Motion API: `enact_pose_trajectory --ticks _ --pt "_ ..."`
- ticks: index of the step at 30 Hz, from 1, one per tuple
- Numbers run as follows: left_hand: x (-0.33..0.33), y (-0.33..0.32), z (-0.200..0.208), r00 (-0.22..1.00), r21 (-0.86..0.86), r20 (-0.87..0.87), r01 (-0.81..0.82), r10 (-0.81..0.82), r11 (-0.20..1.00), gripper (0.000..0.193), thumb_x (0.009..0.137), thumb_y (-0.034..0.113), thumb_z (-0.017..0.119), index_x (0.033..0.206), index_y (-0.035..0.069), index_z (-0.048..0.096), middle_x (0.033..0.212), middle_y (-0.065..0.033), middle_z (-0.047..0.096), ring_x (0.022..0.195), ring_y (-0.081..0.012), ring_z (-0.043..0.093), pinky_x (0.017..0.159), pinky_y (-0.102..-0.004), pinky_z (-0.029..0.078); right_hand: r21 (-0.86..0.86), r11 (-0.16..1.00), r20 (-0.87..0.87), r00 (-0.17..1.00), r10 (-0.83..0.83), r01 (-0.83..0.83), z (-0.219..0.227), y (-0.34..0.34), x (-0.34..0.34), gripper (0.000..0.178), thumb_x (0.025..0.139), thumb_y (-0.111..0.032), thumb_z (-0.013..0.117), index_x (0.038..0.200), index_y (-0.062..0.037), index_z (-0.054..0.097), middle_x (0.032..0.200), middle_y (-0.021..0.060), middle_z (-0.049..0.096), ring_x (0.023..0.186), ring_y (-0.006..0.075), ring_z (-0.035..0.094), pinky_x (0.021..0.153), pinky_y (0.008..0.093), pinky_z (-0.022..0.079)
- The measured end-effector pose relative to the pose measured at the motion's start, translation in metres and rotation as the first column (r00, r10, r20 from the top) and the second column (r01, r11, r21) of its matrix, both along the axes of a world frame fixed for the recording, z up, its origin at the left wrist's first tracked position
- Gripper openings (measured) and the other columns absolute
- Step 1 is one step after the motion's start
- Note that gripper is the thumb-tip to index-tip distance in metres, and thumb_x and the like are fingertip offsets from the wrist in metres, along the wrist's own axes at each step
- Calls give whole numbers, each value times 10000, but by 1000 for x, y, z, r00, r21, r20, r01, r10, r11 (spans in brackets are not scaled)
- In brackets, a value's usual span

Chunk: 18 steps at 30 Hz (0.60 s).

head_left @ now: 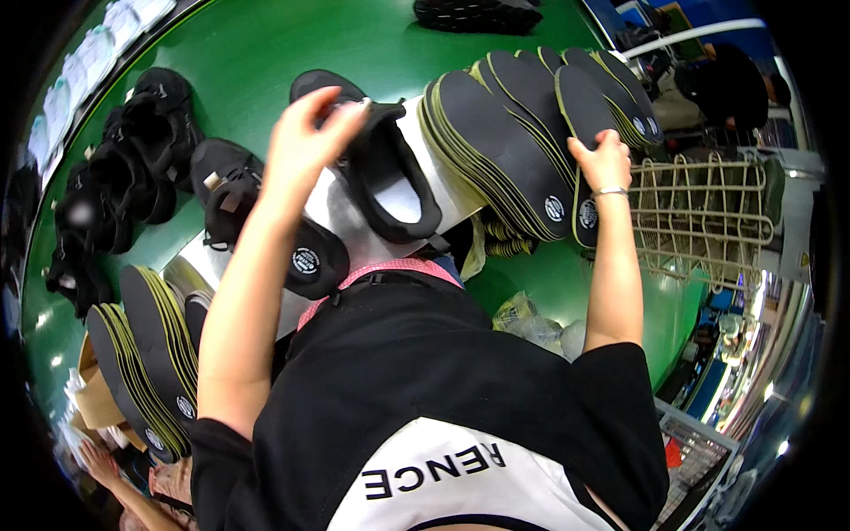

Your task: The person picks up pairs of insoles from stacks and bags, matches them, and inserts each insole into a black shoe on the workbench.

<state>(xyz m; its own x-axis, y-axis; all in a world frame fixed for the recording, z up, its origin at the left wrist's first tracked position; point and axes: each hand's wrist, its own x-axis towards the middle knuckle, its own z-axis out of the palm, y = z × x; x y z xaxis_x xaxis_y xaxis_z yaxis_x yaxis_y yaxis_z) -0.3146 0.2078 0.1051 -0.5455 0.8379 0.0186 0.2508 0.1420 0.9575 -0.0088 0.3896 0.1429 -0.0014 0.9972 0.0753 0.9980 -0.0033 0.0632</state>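
Note:
My right hand (605,163) pinches the edge of a black insole (581,106) with a yellow-green underside, held beside the stacks at the right. My left hand (310,137) is over the front of a black shoe (390,181), thumb and forefinger apart, with nothing visible between them. Whether it touches the shoe I cannot tell. This shoe lies in front of me with its opening up and a pale inside showing. Left of it, partly behind my left forearm, is another black shoe (226,181), and a black insole (314,261) shows near that arm.
Stacked insoles (496,150) stand at the right, more stacks (146,354) at the left. Several black shoes (115,190) line the green table (239,53). A wire rack (699,208) adjoins its right side. Another person's hand (99,462) shows at the lower left.

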Motion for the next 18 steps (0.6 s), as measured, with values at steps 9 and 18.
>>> enact_pose_trajectory --ticks 9,18 --pt "13 24 -41 964 -17 -258 -76 69 997 312 744 271 574 936 26 565 810 -187 593 787 -327 576 686 -368 447 -485 586 -874 378 -305 -649 38 -66 -25 213 748 -195 585 817 6 593 706 38 585 582 76 516 537 210 422" --pt "23 10 -48 996 -11 -64 -64 63 998 301 756 271 574 879 -3 581 749 -189 596 720 -294 594 643 -326 441 -489 462 -452 668 591 -740 -29 -122 -117 242 646 -203 539 735 4 629 737 163 571 683 270 568 602 342 458"
